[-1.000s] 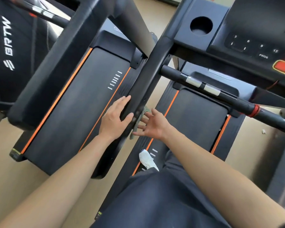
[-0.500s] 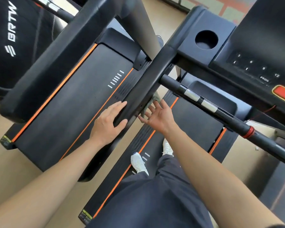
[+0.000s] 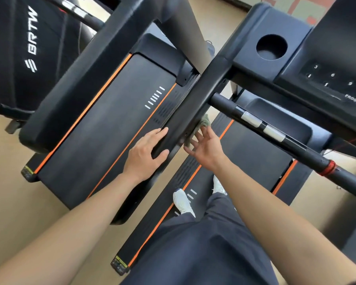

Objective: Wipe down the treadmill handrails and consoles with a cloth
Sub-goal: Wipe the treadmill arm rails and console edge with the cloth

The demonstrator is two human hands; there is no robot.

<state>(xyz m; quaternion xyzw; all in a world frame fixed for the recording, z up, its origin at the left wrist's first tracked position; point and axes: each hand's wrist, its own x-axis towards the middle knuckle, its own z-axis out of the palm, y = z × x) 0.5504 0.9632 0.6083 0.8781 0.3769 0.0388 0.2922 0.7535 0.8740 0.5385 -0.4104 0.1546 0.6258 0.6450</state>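
Observation:
I stand on a treadmill, looking down. Its black left handrail (image 3: 186, 112) runs diagonally up to the console (image 3: 327, 79). My left hand (image 3: 146, 153) holds this rail, fingers laid along its outer side and thumb wrapped over its top. My right hand (image 3: 206, 147) has its fingers spread and straight, pressing a grey-green cloth (image 3: 204, 122) against the rail's inner side. Only the cloth's upper edge shows above my fingers.
A black crossbar (image 3: 255, 121) with silver grip sensors juts from the rail just right of my right hand. A round cup holder (image 3: 271, 47) sits in the console. A second treadmill (image 3: 103, 124) stands close on the left. My white shoes (image 3: 183, 200) are on the belt.
My right hand has slid the cloth up the rail's inner side toward the console. The left hand keeps its hold on the rail.

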